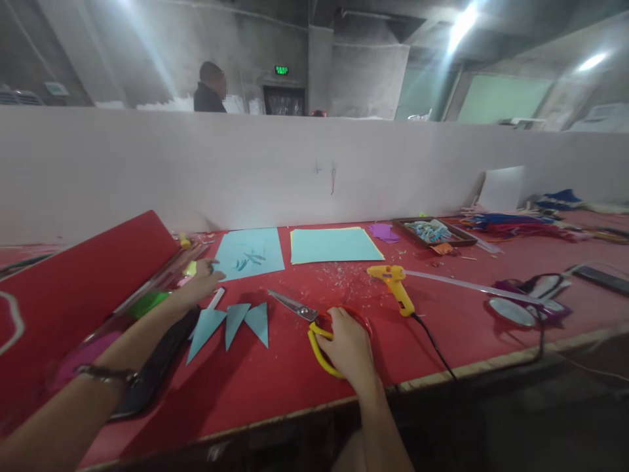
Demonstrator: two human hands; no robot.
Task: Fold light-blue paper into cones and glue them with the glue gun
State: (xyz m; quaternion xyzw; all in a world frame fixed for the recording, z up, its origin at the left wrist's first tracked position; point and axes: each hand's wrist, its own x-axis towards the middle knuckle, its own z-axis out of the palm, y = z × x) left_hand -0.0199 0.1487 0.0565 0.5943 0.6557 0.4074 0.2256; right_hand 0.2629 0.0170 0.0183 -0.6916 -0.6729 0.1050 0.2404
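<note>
Scissors (299,309) are held on the red desk (289,387), blades together and pointed to the far left, and their red and yellow handle loops are covered by the right hand (350,344). The right grip is wrapped over those loops, back of the hand turned up, the forearm brought in over the near edge. Across on the other side, the left arm is stretched long and forward over the desk, a bracelet (107,373) worn at its wrist, and the left hand (201,283) is poised by the left edge of a light-blue sheet (250,242). The left fingers are loosely bent; whether anything is pinched there cannot be told.

To the containers: a shallow brown tray (462,240) is set near the white partition (246,164), heaped with small pale-blue and white pieces (430,229). On the left, green and pink patches are seen through clear plastic beside the red board (108,275); whether a bag or a box is formed by it cannot be told. Three light-blue triangles (236,321) are laid between the hands, and right of the scissors a yellow glue gun (398,288) is rested, its cord trailed over the edge.
</note>
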